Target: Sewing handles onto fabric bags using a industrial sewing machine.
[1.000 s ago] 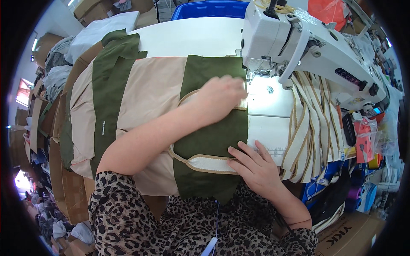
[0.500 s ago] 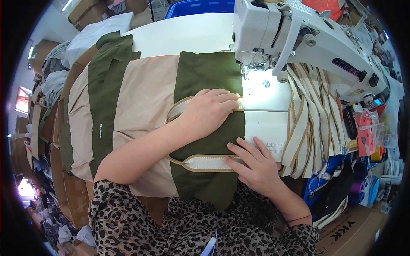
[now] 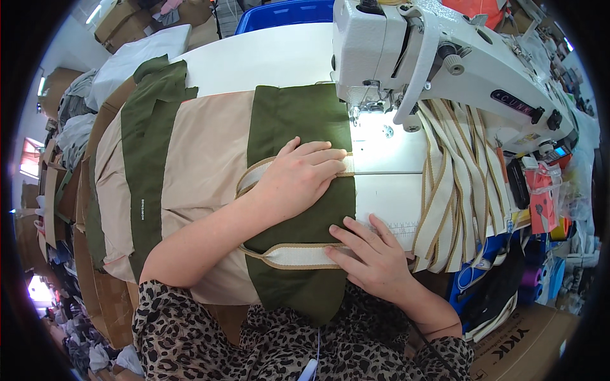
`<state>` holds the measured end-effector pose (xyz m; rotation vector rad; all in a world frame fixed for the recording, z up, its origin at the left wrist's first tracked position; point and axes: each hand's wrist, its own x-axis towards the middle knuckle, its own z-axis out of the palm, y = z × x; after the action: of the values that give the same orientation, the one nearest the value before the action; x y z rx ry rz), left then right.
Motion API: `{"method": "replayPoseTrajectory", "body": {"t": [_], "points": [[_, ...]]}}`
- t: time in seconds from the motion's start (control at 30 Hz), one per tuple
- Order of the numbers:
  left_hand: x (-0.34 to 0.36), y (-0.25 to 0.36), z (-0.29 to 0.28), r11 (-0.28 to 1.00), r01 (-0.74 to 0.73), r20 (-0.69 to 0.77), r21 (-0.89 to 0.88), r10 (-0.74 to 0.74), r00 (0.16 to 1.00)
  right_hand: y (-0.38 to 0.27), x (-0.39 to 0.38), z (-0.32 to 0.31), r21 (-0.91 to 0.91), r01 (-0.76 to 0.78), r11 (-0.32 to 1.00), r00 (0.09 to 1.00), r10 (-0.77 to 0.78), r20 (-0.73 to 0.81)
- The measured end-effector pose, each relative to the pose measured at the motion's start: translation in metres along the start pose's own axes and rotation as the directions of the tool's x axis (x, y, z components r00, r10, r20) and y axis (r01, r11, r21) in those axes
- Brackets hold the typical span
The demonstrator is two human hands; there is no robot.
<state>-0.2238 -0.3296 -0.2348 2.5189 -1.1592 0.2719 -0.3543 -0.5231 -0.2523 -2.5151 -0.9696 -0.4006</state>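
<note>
Beige and olive-green fabric (image 3: 210,127) lies on the white sewing table (image 3: 254,54). A cream strap with tan edges (image 3: 295,256) forms a loop on its right green band. My left hand (image 3: 298,178) rests palm down on the strap's upper part, fingers apart and slightly bent, pressing near the band's right edge. My right hand (image 3: 368,260) lies with fingers spread over the lower strap end and the fabric's edge, its fingertips reaching the white table. Just above and right of my left hand are the sewing machine's needle and presser foot (image 3: 365,111).
The machine body (image 3: 470,76) spans the upper right. A pile of cream straps (image 3: 451,184) lies right of my hands. A blue bin (image 3: 283,14) stands behind the table. Cardboard boxes (image 3: 92,286) and fabric piles flank the left; a pink package (image 3: 543,200) is at the right.
My left hand has come down and slightly left from near the presser foot to settle on the upper strap. My right hand stays on the lower strap. The camera view has shifted slightly.
</note>
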Motion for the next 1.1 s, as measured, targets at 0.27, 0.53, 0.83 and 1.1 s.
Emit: {"method": "replayPoseTrajectory", "body": {"t": [0.27, 0.53, 0.83, 1.1], "points": [[0.001, -0.005, 0.004, 1.000, 0.001, -0.005, 0.008, 0.000, 1.000, -0.004, 0.003, -0.007, 0.037, -0.068, 0.997, 0.996, 0.066, 0.064], [0.032, -0.027, 0.008, 0.998, -0.003, -0.002, -0.061, 0.003, 1.000, 0.009, 0.026, -0.011, -0.027, -0.178, 0.984, 0.978, 0.180, 0.104], [0.033, -0.029, 0.010, 0.997, -0.011, -0.019, -0.076, 0.010, 1.000, 0.011, 0.022, -0.006, 0.035, -0.203, 0.979, 0.976, 0.199, 0.091], [0.035, -0.031, 0.010, 0.997, -0.027, -0.016, -0.075, 0.026, 1.000, 0.010, 0.024, -0.007, 0.051, -0.207, 0.977, 0.976, 0.202, 0.087]]}}
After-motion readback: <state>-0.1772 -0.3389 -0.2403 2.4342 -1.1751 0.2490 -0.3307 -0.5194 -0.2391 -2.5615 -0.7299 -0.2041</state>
